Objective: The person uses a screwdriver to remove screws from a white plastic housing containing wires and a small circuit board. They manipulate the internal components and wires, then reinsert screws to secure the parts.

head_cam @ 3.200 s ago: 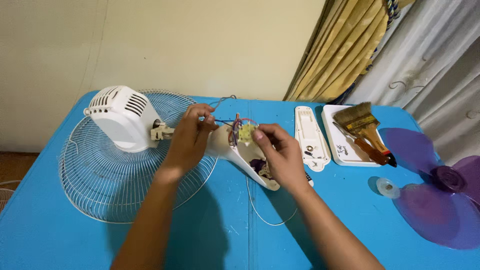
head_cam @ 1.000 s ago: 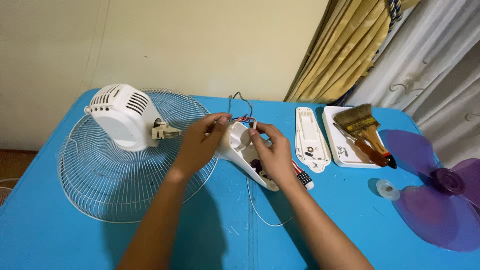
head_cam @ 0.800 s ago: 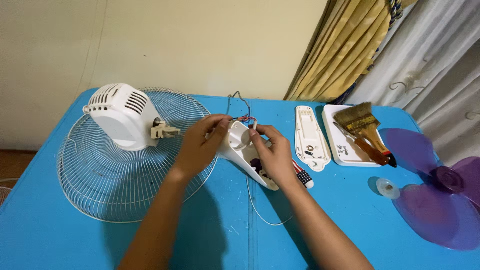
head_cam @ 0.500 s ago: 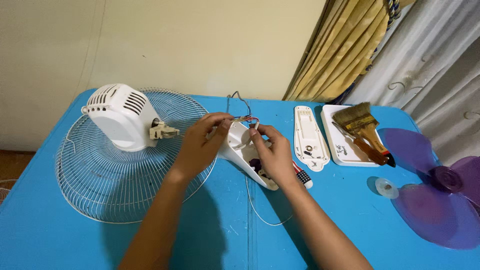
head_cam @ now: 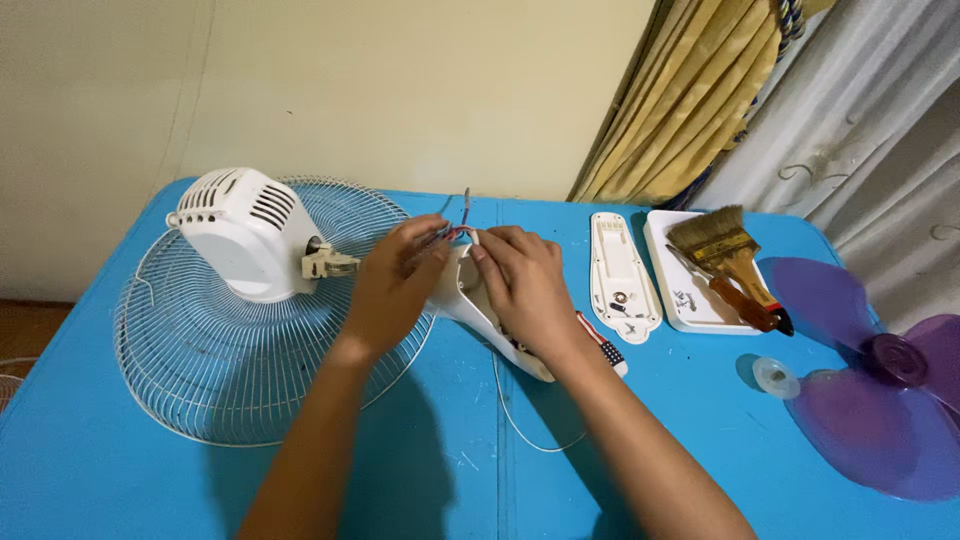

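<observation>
Head view, looking down on a bright blue bench [head_cam: 120, 480] against a cream wall. Left hand [head_cam: 392, 285] and right hand [head_cam: 523, 285] close together at the middle, fingertips of both pinched on a small bundle of thin coloured wires [head_cam: 456, 230] rising from the upper end of a white plastic fan housing [head_cam: 480, 310]. Housing lying tilted on the bench under the right palm, lower end pointing toward the near right. Just left of the hands, a white motor casing [head_cam: 240, 235] resting on a round white wire fan guard [head_cam: 200, 370]. Right of the hands, a long white cover plate [head_cam: 620, 265], then a white tray [head_cam: 675, 290] with a wide paintbrush [head_cam: 725, 255] lying across it. Translucent purple fan blade [head_cam: 880, 400] at the far right edge, a small clear cap [head_cam: 775, 377] beside it. Thin white cord [head_cam: 520, 425] looping on the bench beneath the right forearm.
</observation>
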